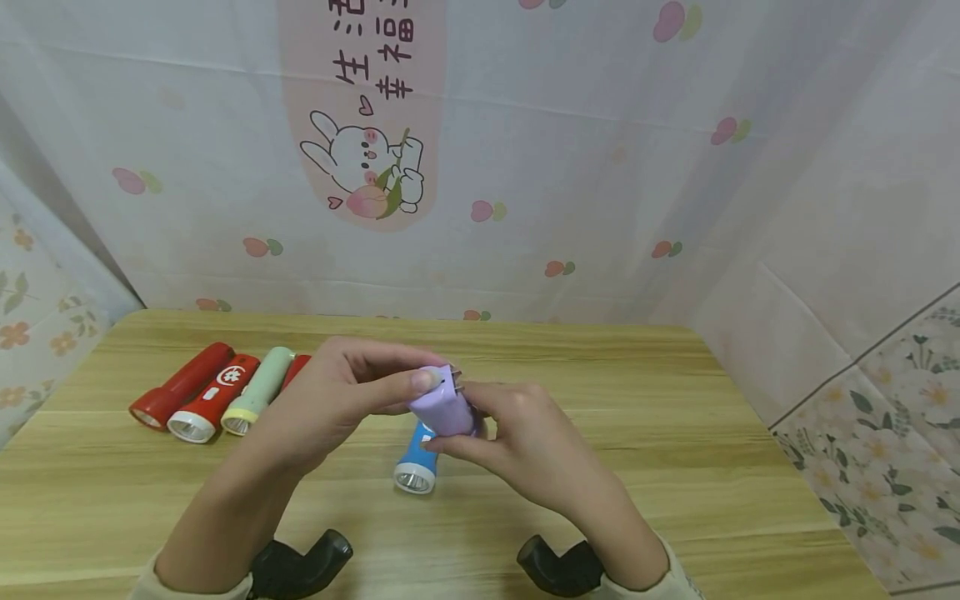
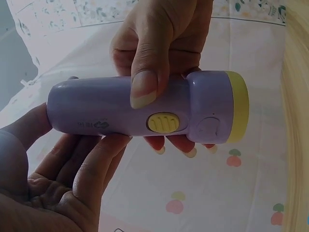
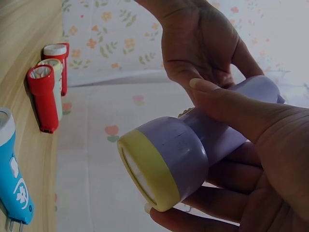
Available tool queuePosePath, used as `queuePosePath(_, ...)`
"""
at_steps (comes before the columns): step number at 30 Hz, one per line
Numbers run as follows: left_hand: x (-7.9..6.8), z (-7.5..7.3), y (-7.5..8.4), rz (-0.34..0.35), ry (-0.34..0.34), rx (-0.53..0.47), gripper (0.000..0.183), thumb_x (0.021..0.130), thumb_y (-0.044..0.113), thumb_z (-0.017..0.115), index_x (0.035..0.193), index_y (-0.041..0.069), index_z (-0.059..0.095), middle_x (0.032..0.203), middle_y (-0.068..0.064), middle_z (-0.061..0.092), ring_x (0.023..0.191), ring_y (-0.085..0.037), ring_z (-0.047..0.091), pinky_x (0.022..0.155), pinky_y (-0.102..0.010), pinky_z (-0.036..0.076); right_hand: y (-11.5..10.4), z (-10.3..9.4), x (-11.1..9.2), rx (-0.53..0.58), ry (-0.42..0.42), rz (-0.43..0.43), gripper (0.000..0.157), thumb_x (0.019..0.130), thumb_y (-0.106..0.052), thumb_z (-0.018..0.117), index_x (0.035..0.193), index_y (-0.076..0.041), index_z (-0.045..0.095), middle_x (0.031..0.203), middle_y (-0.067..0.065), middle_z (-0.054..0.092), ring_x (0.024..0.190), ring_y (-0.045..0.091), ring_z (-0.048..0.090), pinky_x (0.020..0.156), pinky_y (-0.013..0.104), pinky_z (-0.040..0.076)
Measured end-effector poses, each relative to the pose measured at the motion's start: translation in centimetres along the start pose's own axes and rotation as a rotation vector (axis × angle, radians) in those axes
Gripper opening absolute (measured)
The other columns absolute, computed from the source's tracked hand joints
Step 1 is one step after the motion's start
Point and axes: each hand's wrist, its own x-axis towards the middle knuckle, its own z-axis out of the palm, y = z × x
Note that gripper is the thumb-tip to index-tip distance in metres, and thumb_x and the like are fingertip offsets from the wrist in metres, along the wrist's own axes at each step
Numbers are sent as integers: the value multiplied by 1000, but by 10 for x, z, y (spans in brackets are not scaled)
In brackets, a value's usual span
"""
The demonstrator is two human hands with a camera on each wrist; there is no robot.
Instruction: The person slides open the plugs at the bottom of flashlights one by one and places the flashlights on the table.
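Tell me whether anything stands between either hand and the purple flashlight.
Nothing visible does. The right hand grips the purple flashlight directly, and the left hand holds its tail end. The blue flashlight lies on the table below, not between them.

My head view is bright, glare paling the yellowish wood-grain tabletop (image 1: 427, 554). Dimmer wrist views leave my bare left hand (image 2: 72, 186) shadowed.

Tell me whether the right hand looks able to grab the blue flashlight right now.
Probably not as things stand: the right hand grips the purple flashlight, so it would likely have to let go first. The blue flashlight lies close by on the table.
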Motion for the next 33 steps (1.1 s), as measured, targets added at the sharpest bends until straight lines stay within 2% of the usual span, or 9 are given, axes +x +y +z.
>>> queuePosePath(6, -1, 0, -1, 19, -18, -21, 26, 95, 16, 70, 115, 0, 73, 110, -5, 77, 100, -23, 72, 89, -35, 60, 0, 0, 0, -32, 5, -29, 23, 85, -34, 81, 91, -17, 66, 80, -9, 68, 62, 0, 46, 53, 14, 38)
queuePosePath(26, -1, 1, 0, 13, 5, 16, 25, 93, 18, 72, 112, 2, 75, 106, -6, 77, 94, -22, 72, 83, -36, 61, 0, 1, 0, -44, -14, -32, 25, 86, -36, 80, 97, -16, 69, 86, -8, 71, 65, 0, 49, 55, 14, 40)
queuePosePath(33, -1, 1, 0, 0, 17, 34, 24, 92, 19, 73, 110, 3, 76, 105, -8, 76, 93, -23, 72, 83, -37, 61, -1, 2, 0, -50, -25, -22, 26, 86, -36, 80, 100, -15, 71, 91, -7, 74, 68, 2, 53, 58, 15, 45)
